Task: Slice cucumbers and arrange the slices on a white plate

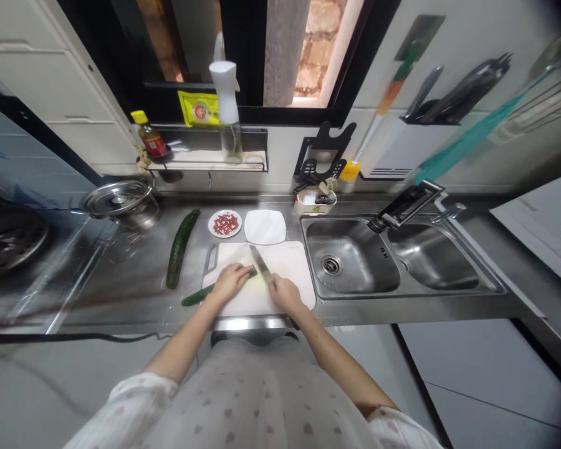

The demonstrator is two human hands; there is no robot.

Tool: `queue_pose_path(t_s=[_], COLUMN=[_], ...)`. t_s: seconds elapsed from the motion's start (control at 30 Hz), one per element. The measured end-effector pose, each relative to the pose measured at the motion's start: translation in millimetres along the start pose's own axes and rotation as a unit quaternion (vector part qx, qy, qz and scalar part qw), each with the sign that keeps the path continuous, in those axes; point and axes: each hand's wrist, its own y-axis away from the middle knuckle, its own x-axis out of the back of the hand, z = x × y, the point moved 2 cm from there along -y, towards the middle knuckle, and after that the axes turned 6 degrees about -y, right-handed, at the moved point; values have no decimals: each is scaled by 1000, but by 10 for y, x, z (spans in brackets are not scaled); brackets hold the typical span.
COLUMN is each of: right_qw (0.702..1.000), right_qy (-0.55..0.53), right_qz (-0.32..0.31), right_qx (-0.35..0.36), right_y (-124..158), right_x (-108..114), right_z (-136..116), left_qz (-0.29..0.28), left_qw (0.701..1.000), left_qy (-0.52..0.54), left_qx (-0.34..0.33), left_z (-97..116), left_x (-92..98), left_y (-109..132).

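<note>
A dark green cucumber (197, 296) lies slantwise on the white cutting board (292, 262), its uncut end reaching past the board's left edge. My left hand (230, 280) is closed over it near the cut end. In my right hand (285, 292) is a kitchen knife (262, 264), gripped by the handle, its blade pointing away from me just right of the cucumber's end. Whether the blade touches the cucumber I cannot tell. A second, whole cucumber (181, 249) rests on the steel counter to the left. Behind the board sits a white plate (265, 226).
A small plate of chopped red pieces (225, 223) stands beside the white plate. To the right is a double sink (350, 255) with a black faucet (404, 206). A lidded steel pot (133, 209) is at the back left. A utensil caddy (315, 204) stands against the wall.
</note>
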Motion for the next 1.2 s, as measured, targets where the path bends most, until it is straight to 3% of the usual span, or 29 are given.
queue_pose_path(t_s=[0.4, 1.2], right_qw=[1000, 1000], right_qy=[30, 2], right_qz=[-4, -15], right_qx=[8, 11], right_y=[13, -70], right_x=[-4, -121], right_z=[-109, -201], left_qz=[37, 10], left_qw=[999, 1000], left_qy=[15, 17], left_qx=[-29, -13], left_z=[81, 88], left_x=[-93, -62], left_y=[104, 93])
